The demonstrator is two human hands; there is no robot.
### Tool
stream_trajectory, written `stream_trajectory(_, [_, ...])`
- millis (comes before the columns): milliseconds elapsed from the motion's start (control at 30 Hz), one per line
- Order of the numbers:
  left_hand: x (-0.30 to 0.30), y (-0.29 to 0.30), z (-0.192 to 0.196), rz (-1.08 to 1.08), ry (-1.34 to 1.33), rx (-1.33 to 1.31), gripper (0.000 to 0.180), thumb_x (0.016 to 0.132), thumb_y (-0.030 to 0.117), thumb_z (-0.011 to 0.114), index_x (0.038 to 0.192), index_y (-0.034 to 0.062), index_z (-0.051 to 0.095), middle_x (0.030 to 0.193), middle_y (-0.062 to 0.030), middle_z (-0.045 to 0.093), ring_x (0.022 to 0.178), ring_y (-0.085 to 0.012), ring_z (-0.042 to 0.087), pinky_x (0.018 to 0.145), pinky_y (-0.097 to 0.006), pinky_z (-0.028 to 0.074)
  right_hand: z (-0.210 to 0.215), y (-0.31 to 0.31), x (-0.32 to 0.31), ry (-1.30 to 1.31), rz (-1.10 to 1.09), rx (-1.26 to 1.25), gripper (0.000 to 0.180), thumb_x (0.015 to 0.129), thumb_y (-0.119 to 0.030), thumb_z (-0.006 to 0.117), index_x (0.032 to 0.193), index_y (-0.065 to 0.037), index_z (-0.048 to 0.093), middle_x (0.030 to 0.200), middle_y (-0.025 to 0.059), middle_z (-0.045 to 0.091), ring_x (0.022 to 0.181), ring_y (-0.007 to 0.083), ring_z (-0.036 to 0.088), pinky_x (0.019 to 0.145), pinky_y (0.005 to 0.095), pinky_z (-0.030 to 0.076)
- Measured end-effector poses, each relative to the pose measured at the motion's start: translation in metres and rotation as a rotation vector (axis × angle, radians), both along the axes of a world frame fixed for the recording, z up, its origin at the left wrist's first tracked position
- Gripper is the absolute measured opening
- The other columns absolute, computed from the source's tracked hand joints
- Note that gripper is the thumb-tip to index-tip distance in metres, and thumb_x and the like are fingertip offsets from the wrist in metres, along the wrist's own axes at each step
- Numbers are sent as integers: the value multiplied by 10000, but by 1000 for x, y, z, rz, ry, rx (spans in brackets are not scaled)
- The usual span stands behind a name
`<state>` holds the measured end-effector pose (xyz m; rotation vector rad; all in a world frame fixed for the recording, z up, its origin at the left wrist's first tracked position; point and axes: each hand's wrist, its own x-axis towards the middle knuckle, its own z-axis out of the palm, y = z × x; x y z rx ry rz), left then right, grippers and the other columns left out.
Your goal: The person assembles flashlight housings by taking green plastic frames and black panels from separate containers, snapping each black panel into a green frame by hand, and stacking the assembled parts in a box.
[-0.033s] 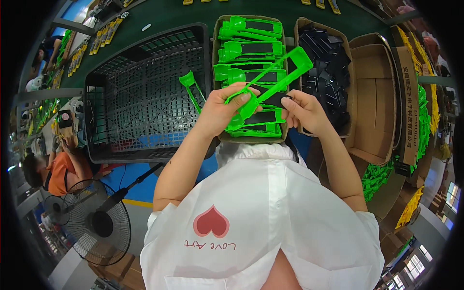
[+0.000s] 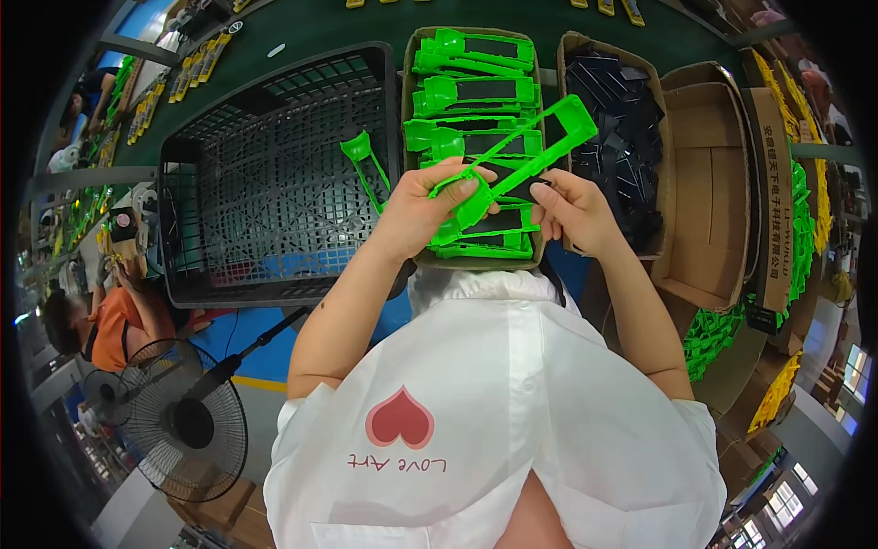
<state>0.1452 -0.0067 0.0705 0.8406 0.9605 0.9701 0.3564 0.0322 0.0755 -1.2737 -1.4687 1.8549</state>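
Observation:
My left hand (image 2: 425, 206) grips the lower end of a long bright green plastic frame (image 2: 526, 156), which slants up to the right above a cardboard box. My right hand (image 2: 572, 210) pinches the frame's middle from the right. A dark bit shows at its fingertips, and I cannot tell it apart from the parts behind. The cardboard box (image 2: 408, 110) under both hands holds several green frames fitted with black inserts.
A box of loose black parts (image 2: 613, 128) stands to the right, then an open cardboard box (image 2: 709, 183). On the left, a black plastic crate (image 2: 265, 183) holds one green frame (image 2: 361, 156). A fan (image 2: 178, 421) and a person in an orange shirt (image 2: 119, 320) are lower left.

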Motion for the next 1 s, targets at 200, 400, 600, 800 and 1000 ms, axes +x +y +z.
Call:
stream_trajectory(200, [-31,11,-4,126,309,-13,221,784,68,576,998,10,584,880,-45,613,778,-105,563,713,-231,458,14,6,42,-171,78,92,234,830,-175,530,657,-21,500,484,-3,483,382,38,435,357,168,318])
stream_trajectory(400, [-22,9,-14,-61,319,-30,178,768,53,588,942,23,612,854,-43,619,750,-80,537,703,-224,441,22,-2,14,-199,80,99,255,826,-175,542,619,-42,477,479,-7,491,379,35,443,355,164,310])
stream_trajectory(600, [-21,6,-18,-100,330,-107,149,775,61,587,917,27,616,787,-45,610,689,-78,535,613,-217,443,24,-3,1,-339,58,195,269,825,-187,542,608,-46,466,473,-6,489,370,41,444,348,176,306])
stream_trajectory(800, [-18,3,-22,-31,19,-232,143,772,26,580,908,-16,594,764,-78,603,653,-119,571,557,-241,469,21,-3,-4,-418,29,157,284,825,-216,540,614,-42,467,474,-2,490,371,43,448,347,176,314])
stream_trajectory(1000, [-16,1,-26,32,68,-297,134,775,17,571,898,-30,589,766,-81,603,644,-139,588,529,-236,465,33,-6,0,-386,79,79,278,836,-213,524,623,-42,475,476,-1,493,373,38,450,345,166,324])
